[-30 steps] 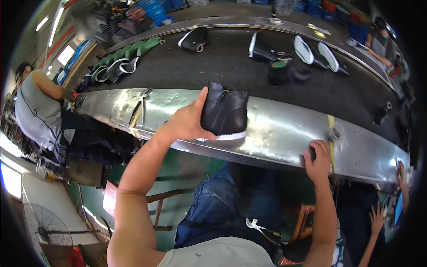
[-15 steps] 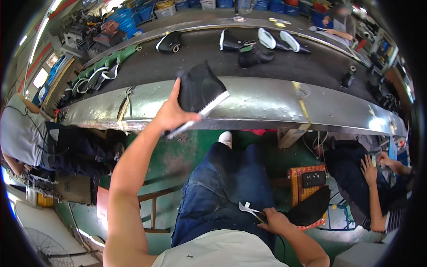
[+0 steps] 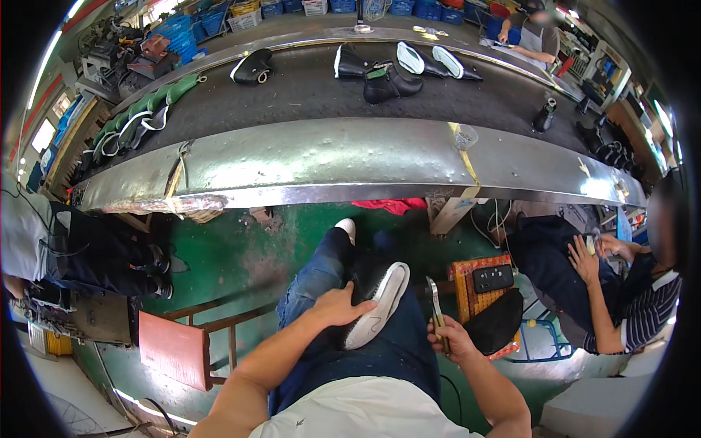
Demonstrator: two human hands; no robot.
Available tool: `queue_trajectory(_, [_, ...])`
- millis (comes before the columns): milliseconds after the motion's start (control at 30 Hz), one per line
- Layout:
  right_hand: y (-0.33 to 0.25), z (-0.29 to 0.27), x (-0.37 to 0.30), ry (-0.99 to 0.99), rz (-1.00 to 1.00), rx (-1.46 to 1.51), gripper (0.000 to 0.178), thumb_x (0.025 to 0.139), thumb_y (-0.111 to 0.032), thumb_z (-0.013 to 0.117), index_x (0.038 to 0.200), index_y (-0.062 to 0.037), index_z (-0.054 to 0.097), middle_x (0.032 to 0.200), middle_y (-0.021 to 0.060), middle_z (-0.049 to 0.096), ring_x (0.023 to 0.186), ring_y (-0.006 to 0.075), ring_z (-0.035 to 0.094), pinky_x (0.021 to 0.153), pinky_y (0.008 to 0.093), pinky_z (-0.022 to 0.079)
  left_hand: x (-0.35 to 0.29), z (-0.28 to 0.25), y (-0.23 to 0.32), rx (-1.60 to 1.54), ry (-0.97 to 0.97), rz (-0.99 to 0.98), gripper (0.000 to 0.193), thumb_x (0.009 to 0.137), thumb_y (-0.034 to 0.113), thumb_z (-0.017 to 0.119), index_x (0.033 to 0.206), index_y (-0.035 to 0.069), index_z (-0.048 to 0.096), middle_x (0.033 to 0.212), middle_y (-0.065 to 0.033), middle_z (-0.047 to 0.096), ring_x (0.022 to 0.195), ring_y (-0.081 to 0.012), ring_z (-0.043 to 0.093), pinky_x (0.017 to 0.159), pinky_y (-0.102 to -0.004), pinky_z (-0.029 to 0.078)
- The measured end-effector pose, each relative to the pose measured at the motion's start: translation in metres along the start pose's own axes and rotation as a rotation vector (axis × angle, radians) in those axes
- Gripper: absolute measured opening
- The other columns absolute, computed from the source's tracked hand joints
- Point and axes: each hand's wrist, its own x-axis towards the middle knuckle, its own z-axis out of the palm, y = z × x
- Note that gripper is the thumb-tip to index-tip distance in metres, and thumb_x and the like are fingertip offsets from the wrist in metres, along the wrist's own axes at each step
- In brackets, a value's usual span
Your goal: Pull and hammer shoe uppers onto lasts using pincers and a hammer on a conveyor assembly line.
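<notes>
Two grips outside the metal table's near edge (image 3: pixel 314 195): left fingers (image 3: pixel 356 311) hold a black white-soled boot (image 3: pixel 382 310), right fingers (image 3: pixel 443 333) silver pincers (image 3: pixel 436 301).

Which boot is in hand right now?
The held boot is the one in the left hand, pale sole turned up; the black boots on the dark worktop have no hand on them.

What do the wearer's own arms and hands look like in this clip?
The left hand and right hand are both bare: no glove, watch or wristband shows. No sleeve covers the visible part of the left arm or right arm. The top is whitish, with a small dark mark.
</notes>
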Motion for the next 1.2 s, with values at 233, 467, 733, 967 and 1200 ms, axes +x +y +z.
queue_trajectory(233, [-0.005, 0.025, 0.019, -0.046, 0.016, -0.050, 0.030, 0.091, -0.008, 0.061, 0.120, -0.0019, 0.058, 0.105, 0.0070, 0.064, 0.086, 0.0177, 0.065, 0.073, 0.0304, 0.055, 0.101, -0.001, 0.012, 0.139, 0.430, 0.523, 0.081, 0.081, 0.051, 0.079, 0.140, 0.001, 0.055, 0.135, -0.0246, 0.062, 0.125, -0.0358, 0.061, 0.107, -0.0411, 0.047])
queue_trajectory(467, [-0.030, 0.077, -0.004, 0.018, -0.094, -0.772, 0.028, 0.101, -0.020, 0.059, 0.117, 0.0033, 0.060, 0.088, 0.0081, 0.070, 0.076, 0.0171, 0.068, 0.073, 0.0324, 0.054, 0.047, -0.026, -0.014, -0.492, 0.192, 0.679, 0.060, 0.093, 0.026, 0.075, 0.142, 0.006, 0.049, 0.147, -0.0150, 0.049, 0.134, -0.0249, 0.050, 0.111, -0.0342, 0.040])
queue_trajectory(733, [-0.055, 0.154, 0.009, -0.408, -0.322, -1.142, 0.036, 0.099, -0.017, 0.061, 0.132, -0.0024, 0.059, 0.103, 0.0090, 0.070, 0.091, 0.0141, 0.065, 0.084, 0.0295, 0.051, -0.041, -0.028, -0.052, -0.554, 0.511, 0.882, 0.072, 0.103, 0.022, 0.059, 0.161, 0.006, 0.020, 0.160, -0.0203, 0.030, 0.148, -0.0306, 0.028, 0.121, -0.0413, 0.022])
queue_trajectory(967, [-0.065, 0.189, 0.039, -0.518, -0.016, -0.915, 0.027, 0.101, -0.023, 0.060, 0.118, -0.0011, 0.059, 0.085, 0.0063, 0.066, 0.073, 0.0132, 0.064, 0.066, 0.0317, 0.050, -0.048, -0.038, -0.082, -0.268, 0.591, 0.744, 0.063, 0.104, 0.025, 0.055, 0.158, 0.005, 0.028, 0.161, -0.0211, 0.031, 0.155, -0.0368, 0.019, 0.124, -0.0461, 0.019])
queue_trajectory(1200, [-0.038, 0.175, 0.084, -0.395, -0.450, -1.333, 0.026, 0.098, -0.018, 0.062, 0.115, 0.0008, 0.058, 0.090, 0.0171, 0.067, 0.077, 0.0340, 0.068, 0.071, 0.0414, 0.054, -0.033, -0.040, -0.095, -0.325, 0.652, 0.817, 0.050, 0.102, 0.020, 0.058, 0.148, 0.004, 0.044, 0.155, -0.0181, 0.042, 0.151, -0.0350, 0.029, 0.123, -0.0448, 0.021])
